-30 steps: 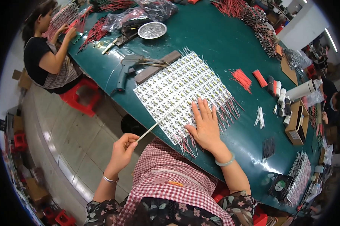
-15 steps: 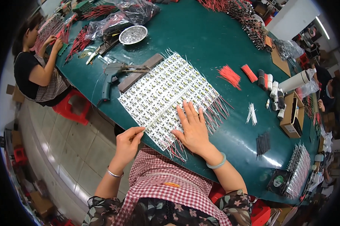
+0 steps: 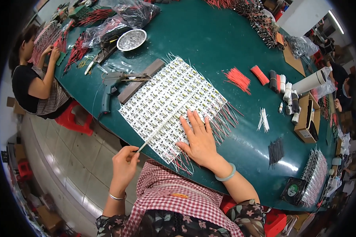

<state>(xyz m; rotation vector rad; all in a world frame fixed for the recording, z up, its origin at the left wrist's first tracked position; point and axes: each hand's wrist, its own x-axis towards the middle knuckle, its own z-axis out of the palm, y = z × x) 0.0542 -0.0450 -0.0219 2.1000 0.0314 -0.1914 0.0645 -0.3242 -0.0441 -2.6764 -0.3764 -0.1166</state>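
A large white panel of small circuit boards (image 3: 162, 98) lies on the green table, dotted with greenish-yellow components. Red and white wires (image 3: 224, 120) stick out along its right and near edges. My right hand (image 3: 202, 145) rests on the panel's near right part, palm down and fingers spread. Beyond the panel's near left edge, my left hand (image 3: 124, 161) is closed in a pinch. Between its thumb and fingers is the end of a narrow pale strip (image 3: 143, 146), which reaches back to the panel. A dark bar (image 3: 140, 83) lies along the far left edge.
A soldering gun (image 3: 109, 93) lies left of the panel, below a metal bowl (image 3: 131, 40). Red wires (image 3: 238, 80), white wires (image 3: 263, 120) and black wires (image 3: 275, 151) lie to the right, near a cardboard box (image 3: 307, 120). A co-worker (image 3: 36, 75) sits at far left.
My left hand has moved left and down, away from the panel, and more of the pale strip shows. The right hand stays flat on the panel.
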